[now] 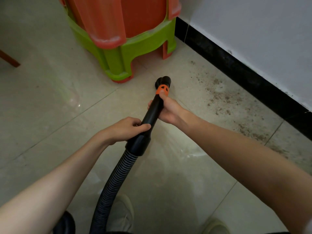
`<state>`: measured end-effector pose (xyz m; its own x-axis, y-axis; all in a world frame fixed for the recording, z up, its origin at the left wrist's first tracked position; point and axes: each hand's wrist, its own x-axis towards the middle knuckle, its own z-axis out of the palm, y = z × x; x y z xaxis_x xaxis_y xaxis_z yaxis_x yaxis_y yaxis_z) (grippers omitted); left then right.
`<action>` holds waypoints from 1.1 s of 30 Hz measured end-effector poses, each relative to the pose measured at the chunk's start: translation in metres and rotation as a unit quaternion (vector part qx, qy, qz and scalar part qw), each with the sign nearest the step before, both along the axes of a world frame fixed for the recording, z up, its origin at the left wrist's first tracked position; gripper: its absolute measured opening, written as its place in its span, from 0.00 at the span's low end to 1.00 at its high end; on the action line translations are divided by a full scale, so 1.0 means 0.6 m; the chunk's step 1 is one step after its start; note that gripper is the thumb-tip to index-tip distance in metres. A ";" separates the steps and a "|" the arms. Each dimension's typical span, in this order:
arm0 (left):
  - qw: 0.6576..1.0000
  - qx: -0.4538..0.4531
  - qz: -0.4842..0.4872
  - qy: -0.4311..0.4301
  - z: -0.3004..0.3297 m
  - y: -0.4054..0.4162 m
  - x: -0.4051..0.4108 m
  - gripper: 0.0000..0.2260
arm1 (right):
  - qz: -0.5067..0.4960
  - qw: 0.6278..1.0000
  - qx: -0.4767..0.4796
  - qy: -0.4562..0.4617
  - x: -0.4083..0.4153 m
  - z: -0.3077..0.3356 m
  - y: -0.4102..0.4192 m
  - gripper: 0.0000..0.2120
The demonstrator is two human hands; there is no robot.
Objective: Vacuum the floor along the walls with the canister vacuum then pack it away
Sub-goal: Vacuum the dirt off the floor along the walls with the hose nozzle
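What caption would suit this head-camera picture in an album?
Both hands, left hand and right hand, grip a black vacuum wand, its nozzle near stacked plastic stools and a dusty floor patch.

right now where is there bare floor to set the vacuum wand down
Bare pale tile floor lies left of the black vacuum wand, between the stacked orange and green plastic stools and the left hand. Right of the wand, brown dirt crowds the black baseboard.

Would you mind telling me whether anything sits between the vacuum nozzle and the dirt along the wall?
Nothing visible does: bare tile lies between the nozzle and the dirt. The stacked stools stand left of it.
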<state>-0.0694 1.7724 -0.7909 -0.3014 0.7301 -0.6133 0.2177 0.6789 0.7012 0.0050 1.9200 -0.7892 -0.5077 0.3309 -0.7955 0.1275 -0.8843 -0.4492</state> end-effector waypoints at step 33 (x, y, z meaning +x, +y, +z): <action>0.972 0.088 0.191 0.103 -0.084 0.166 0.050 0.22 | 0.070 0.978 0.186 -0.056 0.013 -0.048 0.129 0.18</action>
<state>-0.0392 1.8722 -0.8412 -0.6747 0.6282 -0.3876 0.1201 0.6115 0.7821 0.0125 1.9976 -0.8179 -0.4861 0.5416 -0.6859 0.3030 -0.6317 -0.7136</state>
